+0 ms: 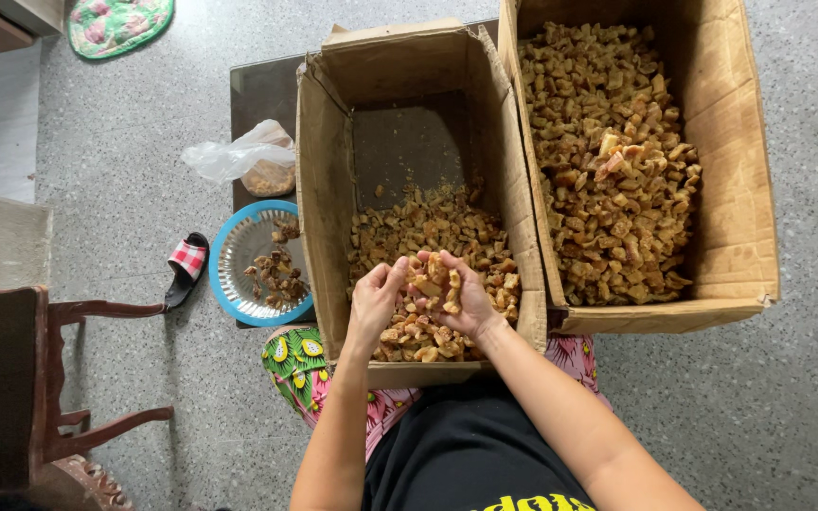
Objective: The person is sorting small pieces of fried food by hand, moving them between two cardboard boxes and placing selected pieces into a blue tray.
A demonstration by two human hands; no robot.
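Observation:
Both my hands are inside an open cardboard box (324, 189) that is partly filled with small golden-brown fried pieces (437, 227). My right hand (466, 293) is cupped palm up and holds a heap of these pieces. My left hand (376, 295) touches the same heap from the left, its fingers pinching at the pieces. The hands are close together over the near end of the box.
A second, larger cardboard box (740, 189) at the right is nearly full of the same pieces. Left of the first box lie a blue-rimmed foil plate (239, 248) with a few dark pieces, a clear plastic bag (239, 156), a checked slipper (185, 265) and a wooden chair (59, 378).

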